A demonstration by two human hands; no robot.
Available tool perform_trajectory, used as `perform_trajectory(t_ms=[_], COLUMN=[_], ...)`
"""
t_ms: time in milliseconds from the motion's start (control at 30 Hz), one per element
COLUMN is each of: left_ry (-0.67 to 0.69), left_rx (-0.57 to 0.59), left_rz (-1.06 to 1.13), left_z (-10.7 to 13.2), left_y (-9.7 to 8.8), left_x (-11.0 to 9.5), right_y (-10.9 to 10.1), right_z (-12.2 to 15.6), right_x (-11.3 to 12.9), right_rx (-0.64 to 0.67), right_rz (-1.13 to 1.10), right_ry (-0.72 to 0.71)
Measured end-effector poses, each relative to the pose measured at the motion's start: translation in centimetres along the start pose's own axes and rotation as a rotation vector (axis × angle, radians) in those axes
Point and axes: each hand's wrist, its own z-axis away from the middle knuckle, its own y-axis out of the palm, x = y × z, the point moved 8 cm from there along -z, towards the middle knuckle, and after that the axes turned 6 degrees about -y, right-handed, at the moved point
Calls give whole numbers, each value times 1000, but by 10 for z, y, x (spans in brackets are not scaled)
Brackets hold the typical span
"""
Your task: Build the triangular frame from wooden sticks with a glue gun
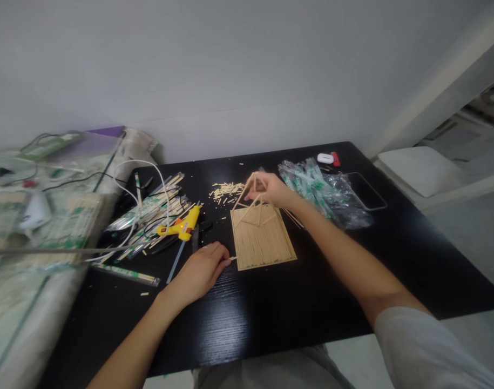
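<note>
Right hand grips stick frame; left hand pinches short stick. Wrappers: green print, seemingly illegible from here.

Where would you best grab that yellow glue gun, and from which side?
Probably by the handle of the yellow glue gun, the part pointing left, from above and the near side. The gun lies on its side, its barrel slanting off toward the far side, so this grip should keep clear of the far tip.
</note>
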Motion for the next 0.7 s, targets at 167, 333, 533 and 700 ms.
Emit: perform_trajectory(t_ms=[167,333,533,700], left_ry=[0,-5,1,8], left_rx=[9,19,15,7], left_rz=[-10,-12,0,-6], left_z=[0,0,0,0], left_y=[0,1,2,1], left_x=[-1,1,1,0], right_y=[1,6,7,5], right_z=[-1,0,2,3], right_x=[-10,-15,-20,-22], right_rx=[14,94,116,139], right_rz=[10,34,-26,34], right_ry=[-4,28,81,106])
